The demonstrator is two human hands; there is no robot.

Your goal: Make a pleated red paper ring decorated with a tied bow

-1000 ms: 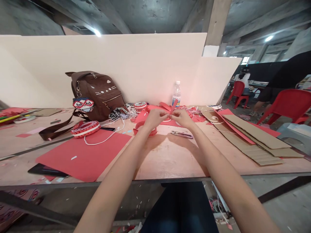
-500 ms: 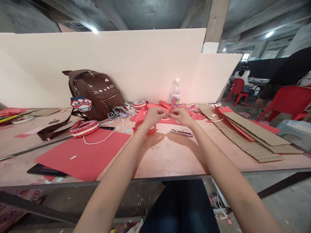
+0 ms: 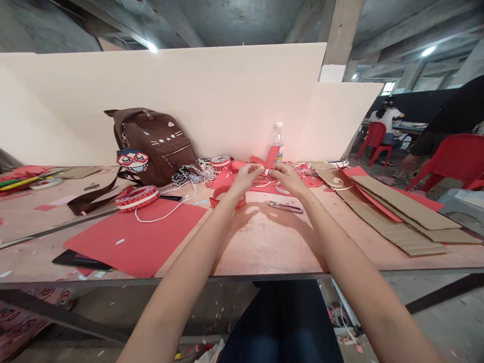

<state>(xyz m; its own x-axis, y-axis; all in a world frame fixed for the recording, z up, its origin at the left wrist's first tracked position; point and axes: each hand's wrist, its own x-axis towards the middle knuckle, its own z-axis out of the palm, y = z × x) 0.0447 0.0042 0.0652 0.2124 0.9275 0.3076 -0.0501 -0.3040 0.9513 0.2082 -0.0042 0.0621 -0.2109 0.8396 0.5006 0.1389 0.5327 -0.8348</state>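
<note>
Above the far middle of the table, my left hand (image 3: 249, 176) and my right hand (image 3: 286, 177) face each other with fingertips pinched together. Between them a red paper strip (image 3: 271, 157) stands up, its lower end at the fingertips. A small white bit shows at that lower end, too small to name. Beside my left wrist lies a red paper ring (image 3: 218, 195), partly covered by the forearm. Under my right hand is a slim tool with a pinkish handle (image 3: 286, 207), perhaps a cutter. More red paper lies behind the hands.
A brown backpack (image 3: 153, 146) leans on the white partition (image 3: 227, 101). Red-and-white round pieces (image 3: 136, 198), tangled cord (image 3: 196, 173) and a red sheet (image 3: 139, 239) lie left. Behind my hands stands a bottle (image 3: 279, 133). Cardboard strips (image 3: 401, 201) lie right. People are beyond.
The red strip has turned so its broad face shows, and a white bit is visible at its lower end. My hands keep their pinch; the whole view has shifted slightly.
</note>
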